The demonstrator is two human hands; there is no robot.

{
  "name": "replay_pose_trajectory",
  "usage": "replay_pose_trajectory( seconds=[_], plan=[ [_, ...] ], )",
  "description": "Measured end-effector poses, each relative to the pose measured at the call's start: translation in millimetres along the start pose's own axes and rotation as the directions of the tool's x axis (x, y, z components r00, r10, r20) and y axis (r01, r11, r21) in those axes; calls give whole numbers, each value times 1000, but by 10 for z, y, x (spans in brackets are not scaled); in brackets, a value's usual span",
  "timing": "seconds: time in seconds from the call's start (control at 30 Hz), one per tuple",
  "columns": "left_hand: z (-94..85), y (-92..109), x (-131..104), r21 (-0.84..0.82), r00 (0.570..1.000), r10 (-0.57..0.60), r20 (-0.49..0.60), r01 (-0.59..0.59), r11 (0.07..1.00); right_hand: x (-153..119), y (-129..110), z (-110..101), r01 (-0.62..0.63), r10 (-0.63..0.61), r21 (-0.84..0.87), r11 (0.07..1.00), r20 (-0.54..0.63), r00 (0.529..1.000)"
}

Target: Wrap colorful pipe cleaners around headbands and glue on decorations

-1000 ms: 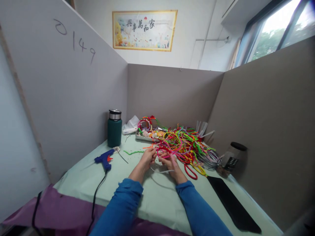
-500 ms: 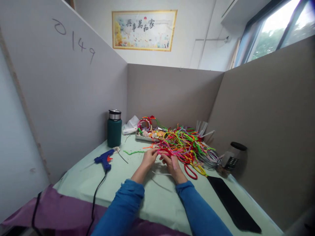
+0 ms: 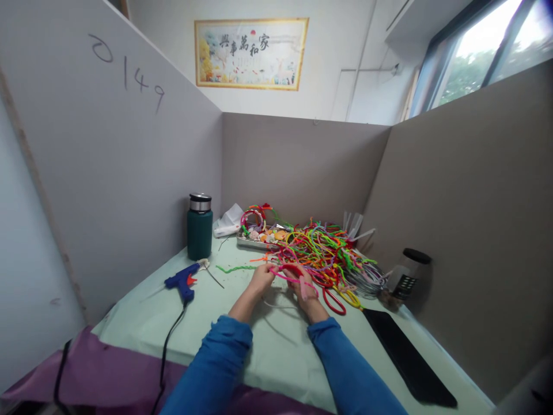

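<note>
Pink and red fuzzy stems (image 3: 292,269) form a curved band between my two hands, in front of a heap of colourful stems (image 3: 322,248). My left hand (image 3: 261,280) pinches the band's left end. Around its right part my right hand (image 3: 305,293) is closed, and a pink strand crosses over those fingers. A thin white stem (image 3: 279,306) runs on the table below the hands. Red-handled scissors (image 3: 334,302) lie just right of my right hand.
A blue glue gun (image 3: 184,281) with a black cord and a green bottle (image 3: 199,226) stand left. Behind is a metal tray (image 3: 253,244) of small pieces. Right are yellow-handled shears (image 3: 406,351) with a black blade or sheath and a jar (image 3: 408,276).
A pink strand now hangs in a wider loop between my hands and over my right fingers. My hands have barely shifted, and the whole view has moved slightly.
</note>
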State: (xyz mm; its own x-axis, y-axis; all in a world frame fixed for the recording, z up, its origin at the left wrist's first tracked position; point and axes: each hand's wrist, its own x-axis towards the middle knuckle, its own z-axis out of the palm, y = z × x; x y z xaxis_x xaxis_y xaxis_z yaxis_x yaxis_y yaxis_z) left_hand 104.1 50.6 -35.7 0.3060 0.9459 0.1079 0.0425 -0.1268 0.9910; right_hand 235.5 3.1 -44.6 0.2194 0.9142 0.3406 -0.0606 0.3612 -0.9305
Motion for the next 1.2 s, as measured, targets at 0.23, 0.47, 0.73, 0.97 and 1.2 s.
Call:
replay_pose_trajectory(
  seconds=[0.23,0.47,0.73,0.97,1.2],
  plan=[
    [17,-72,53,-38,992,123,-27,-124,992,-42,-100,-25,140,-142,-127,982,-9,990],
    [9,50,-51,-96,999,46,-27,-48,994,-20,-43,-27,159,-158,-47,986,20,987],
    [-70,220,-191,-182,982,-167,91,181,967,24,14,-22,-13,-3,194,981,83,997],
    [-108,234,-252,-68,955,-165,247,187,980,26,-42,-102,-179,152,213,961,137,979],
    [-92,188,-260,178,937,-178,301,128,976,-42,-99,-83,-217,176,87,972,337,925]
  ],
)
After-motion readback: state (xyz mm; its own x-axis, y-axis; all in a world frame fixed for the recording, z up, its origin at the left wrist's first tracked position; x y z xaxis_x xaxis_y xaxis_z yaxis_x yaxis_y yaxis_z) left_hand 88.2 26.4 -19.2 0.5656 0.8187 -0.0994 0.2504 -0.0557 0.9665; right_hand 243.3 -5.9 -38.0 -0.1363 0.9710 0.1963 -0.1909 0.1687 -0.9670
